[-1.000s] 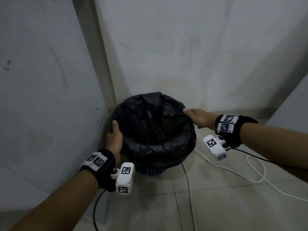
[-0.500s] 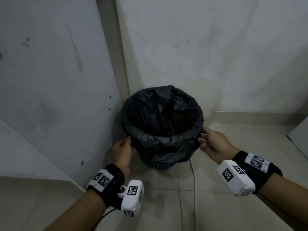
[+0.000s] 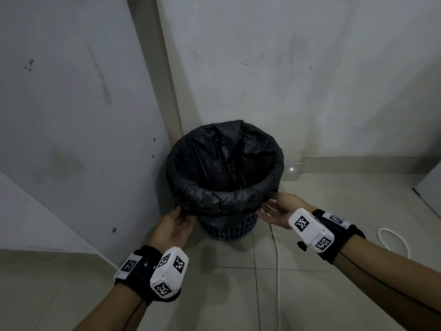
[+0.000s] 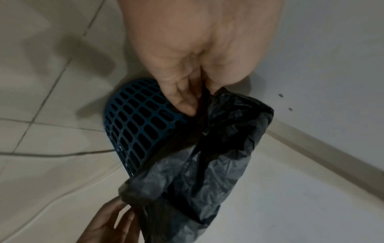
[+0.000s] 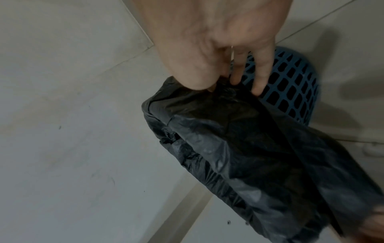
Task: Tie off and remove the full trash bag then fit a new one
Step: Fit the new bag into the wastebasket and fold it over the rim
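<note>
A crinkled black plastic trash bag [image 3: 224, 177] is seen lining a small blue perforated plastic waste basket [image 3: 229, 229], which stands on a pale tiled floor [image 3: 238, 295] in the corner of two grey-white walls [image 3: 310, 80]. The bag's mouth is folded outward and down over the basket's rim, so the bag is judged to be not yet freed, tied or lifted; the step in hand appears to be the loosening of the folded edge from the rim. The left hand [image 3: 171, 229] is held at the near-left of the basket, and in the left wrist view its fingers [image 4: 182, 102] are curled and closed on the lower hem of the fold, which is pinched between thumb and fingers. The right hand [image 3: 278, 211] is held at the near-right side; in the right wrist view the hem is pinched between its thumb and forefinger, while the remaining fingers [image 5: 261, 77] are extended loosely beside the blue lattice. Each grip is thus nearly closed, with only thin film held. The next move is judged to call for both hems to be drawn upward and inward together, gently, since such film may tear on the rim. A white cable [image 3: 278, 259] is seen lying on the floor beside the basket.
</note>
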